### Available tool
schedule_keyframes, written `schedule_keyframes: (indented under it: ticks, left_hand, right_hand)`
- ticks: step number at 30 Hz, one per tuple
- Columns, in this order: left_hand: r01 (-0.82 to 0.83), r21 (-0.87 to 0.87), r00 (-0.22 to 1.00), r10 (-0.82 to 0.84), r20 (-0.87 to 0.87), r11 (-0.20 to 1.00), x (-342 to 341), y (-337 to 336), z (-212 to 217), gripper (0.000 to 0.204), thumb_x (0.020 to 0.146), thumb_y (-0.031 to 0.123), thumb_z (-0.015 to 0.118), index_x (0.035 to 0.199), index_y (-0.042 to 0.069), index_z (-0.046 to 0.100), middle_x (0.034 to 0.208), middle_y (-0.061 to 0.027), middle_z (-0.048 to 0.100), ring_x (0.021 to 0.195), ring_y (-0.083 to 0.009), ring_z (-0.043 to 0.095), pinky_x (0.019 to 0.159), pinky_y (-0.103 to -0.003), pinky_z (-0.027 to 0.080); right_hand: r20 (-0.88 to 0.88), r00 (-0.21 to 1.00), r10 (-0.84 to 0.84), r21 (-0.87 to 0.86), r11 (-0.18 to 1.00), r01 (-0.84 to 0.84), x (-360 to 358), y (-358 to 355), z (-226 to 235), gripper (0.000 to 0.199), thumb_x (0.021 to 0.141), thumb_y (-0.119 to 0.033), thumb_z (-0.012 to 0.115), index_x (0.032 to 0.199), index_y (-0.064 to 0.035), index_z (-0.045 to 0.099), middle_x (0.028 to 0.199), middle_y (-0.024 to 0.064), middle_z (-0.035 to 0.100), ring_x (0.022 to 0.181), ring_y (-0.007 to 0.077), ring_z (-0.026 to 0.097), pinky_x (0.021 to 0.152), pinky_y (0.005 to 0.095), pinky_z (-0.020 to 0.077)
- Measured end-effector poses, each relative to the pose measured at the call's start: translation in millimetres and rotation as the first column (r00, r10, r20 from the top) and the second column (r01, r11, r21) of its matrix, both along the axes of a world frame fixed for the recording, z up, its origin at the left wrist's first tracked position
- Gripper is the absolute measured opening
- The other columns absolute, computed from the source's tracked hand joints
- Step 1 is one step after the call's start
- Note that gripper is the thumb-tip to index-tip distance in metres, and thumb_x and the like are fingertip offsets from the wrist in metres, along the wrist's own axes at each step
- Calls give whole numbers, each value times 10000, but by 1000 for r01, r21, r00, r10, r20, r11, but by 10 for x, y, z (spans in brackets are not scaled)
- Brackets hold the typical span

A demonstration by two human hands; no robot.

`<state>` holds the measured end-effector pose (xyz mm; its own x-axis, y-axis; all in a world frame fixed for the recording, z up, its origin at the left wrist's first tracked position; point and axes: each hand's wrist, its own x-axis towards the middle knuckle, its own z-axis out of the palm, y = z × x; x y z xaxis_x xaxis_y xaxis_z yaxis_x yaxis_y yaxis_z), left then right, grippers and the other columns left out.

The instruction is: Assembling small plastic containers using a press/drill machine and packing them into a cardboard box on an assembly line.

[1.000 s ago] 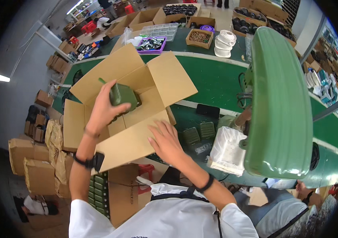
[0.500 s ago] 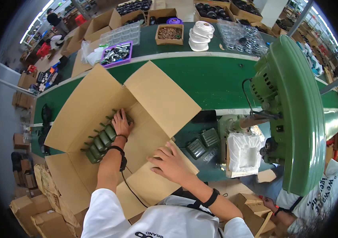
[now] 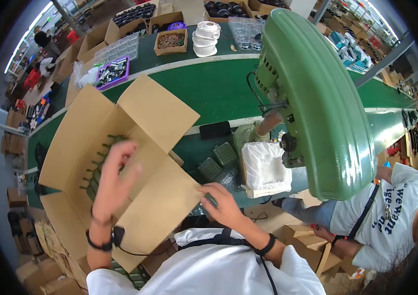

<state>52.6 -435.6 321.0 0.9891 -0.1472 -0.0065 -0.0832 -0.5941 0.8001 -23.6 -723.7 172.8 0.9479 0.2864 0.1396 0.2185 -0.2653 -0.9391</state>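
Note:
A large open cardboard box (image 3: 160, 113) stands in front of me. A row of dark green rounded pieces with thin stems (image 3: 92, 179) lies along its left inner side, partly behind my left arm. My left hand (image 3: 115, 179) is raised over the box, blurred by motion. Its thumb and fingers look apart, and I see nothing in them. At the box's right front, my right hand (image 3: 222, 204) grips the corner of the near flap (image 3: 162, 209) between fingers and thumb. Two dark green ribbed cases (image 3: 225, 154) lie on the bench just beyond that hand.
A big green bench machine (image 3: 317, 108) overhangs a white-lined tray (image 3: 266, 169) at right. Beyond the green belt sit a purple tray of metal parts (image 3: 112, 73), a small-parts box (image 3: 170, 42) and stacked white spools (image 3: 205, 39). A co-worker (image 3: 366, 211) is at right.
My left hand has lifted off the green pieces and come back toward me. My right hand has shifted from lying over the flap to its corner. The view has turned to the right.

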Motion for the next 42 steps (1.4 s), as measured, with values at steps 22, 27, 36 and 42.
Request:
schedule_keyframes:
  ticks: [22, 27, 36, 42]
  left_hand:
    - [-230, 396, 971, 179, 161, 889, -1094, -2073, -2378, 1106, 600, 185, 900, 1522, -3, 318, 1522, -226, 392, 1393, -442, 408, 1175, -545, 319]
    - [2, 336, 982, -66, 179, 942, -1717, -2566, -963, 1067, 630, 180, 889, 1524, 11, 331, 1565, -225, 367, 1376, -434, 425, 1157, -553, 322]
    - [124, 328, 945, -213, 249, 937, -1689, -2934, -791, 1129, 640, 214, 922, 1567, 17, 308, 1587, -235, 334, 1418, -431, 401, 1174, -518, 340]
    - [177, -66, 976, -167, 138, 982, -1245, -3022, -1335, 1079, 684, 335, 966, 1538, 23, 385, 1519, -223, 433, 1389, -399, 477, 1142, -464, 431]
  right_hand:
    - [-342, 936, 80, -95, 988, -120, -971, -2616, -99, 294, 973, -106, 727, 1238, 3, 662, 1147, 150, 730, 1016, 217, 739, 896, 346, 586]
    - [-395, 905, 160, 304, 952, -35, -773, -2318, 169, 612, 970, -188, 763, 1467, 26, 478, 1308, 220, 652, 1108, 261, 703, 926, 372, 589]
    - [-408, 901, 145, 511, 854, 94, -747, -2245, 215, 670, 932, -103, 799, 1494, 27, 459, 1242, 168, 660, 1059, 197, 706, 862, 323, 600]
    - [-494, 857, -145, 254, 919, 302, -575, -2376, -62, 558, 955, -178, 783, 1421, 24, 554, 1108, 157, 712, 877, 196, 755, 721, 296, 598]
